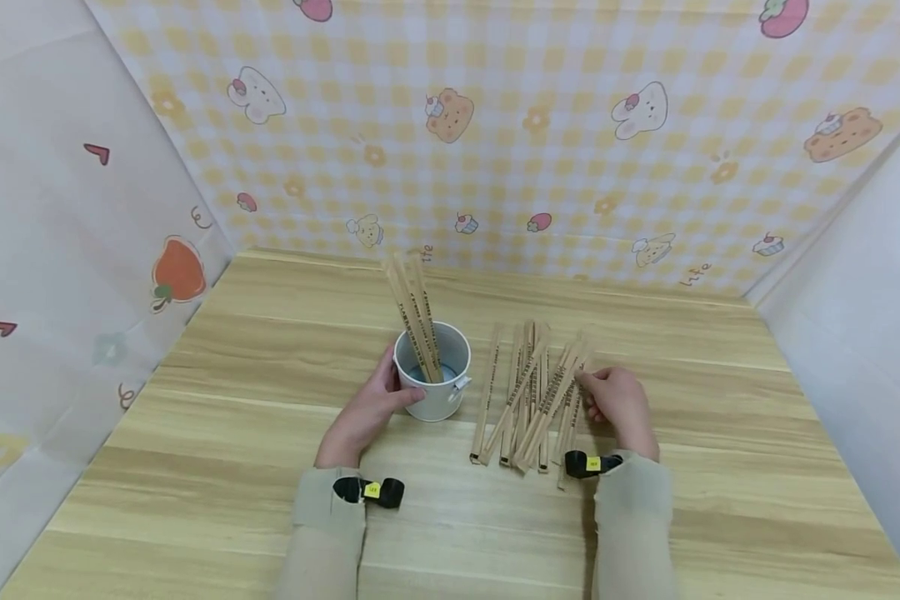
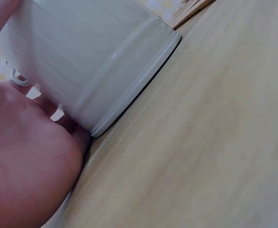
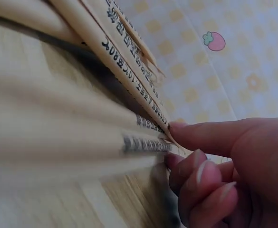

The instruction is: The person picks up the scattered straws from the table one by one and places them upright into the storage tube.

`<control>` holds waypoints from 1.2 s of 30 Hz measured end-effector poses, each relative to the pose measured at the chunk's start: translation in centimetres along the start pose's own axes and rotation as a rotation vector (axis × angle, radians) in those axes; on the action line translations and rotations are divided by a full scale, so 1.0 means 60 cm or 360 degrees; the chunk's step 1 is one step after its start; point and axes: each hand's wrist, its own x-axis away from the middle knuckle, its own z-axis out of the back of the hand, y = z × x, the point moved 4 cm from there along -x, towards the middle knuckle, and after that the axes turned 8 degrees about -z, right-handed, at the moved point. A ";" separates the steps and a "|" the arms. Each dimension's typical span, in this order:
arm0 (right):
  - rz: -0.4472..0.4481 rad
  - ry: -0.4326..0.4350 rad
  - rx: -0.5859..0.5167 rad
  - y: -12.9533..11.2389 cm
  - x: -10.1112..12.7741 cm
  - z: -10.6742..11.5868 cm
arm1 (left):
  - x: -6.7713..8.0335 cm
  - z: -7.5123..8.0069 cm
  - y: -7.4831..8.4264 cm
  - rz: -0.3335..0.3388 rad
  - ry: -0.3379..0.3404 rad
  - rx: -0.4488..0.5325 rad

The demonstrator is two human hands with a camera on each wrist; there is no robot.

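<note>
Both hands are down on the wooden table (image 1: 232,467). Left hand (image 1: 366,410) is wrapped round the side of the white bucket (image 1: 438,379), fingers curled against its wall, basically steadying it. From the left wrist view you can see the bucket's base rim sitting flat on the wood with the palm right up against it.

Right hand (image 1: 621,406) is at the far right edge of the loose pile of wrapped chopsticks (image 1: 528,396) lying just right of the bucket. In the right wrist view the fingertips (image 3: 179,130) are curled and touching the printed paper ends of a couple of sticks. Looks like the start of a pinch, but I honestly can't tell if it has one properly gripped or is just nudging them.

A few chopsticks in the bucket (image 1: 414,312) are already standing up, leaning back and left.

So my read: we're mid-way through loading, at the pick-one-up step. Next move probably needs separating a single stick from the tangle, lifting it clear, then tipping it upright over the bucket's mouth while the left keeps it from sliding.
</note>
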 end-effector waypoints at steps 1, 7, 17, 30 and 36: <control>-0.0001 -0.0008 0.0001 0.000 0.000 -0.001 | 0.000 0.000 0.000 0.0002 0.0000 -0.0001; 0.0005 0.0011 0.0003 -0.009 0.004 -0.007 | 0.000 0.001 -0.001 0.0014 0.0002 -0.0007; 0.0088 0.0050 0.0113 -0.033 0.010 -0.032 | 0.004 0.001 -0.006 0.0022 -0.0022 0.0012; 0.0044 -0.0003 0.0123 -0.048 0.006 -0.039 | -0.002 -0.001 0.010 0.0014 -0.0017 -0.0028; 0.0072 0.0028 0.0131 -0.052 0.005 -0.042 | 0.001 -0.012 0.028 0.0024 -0.0023 -0.0052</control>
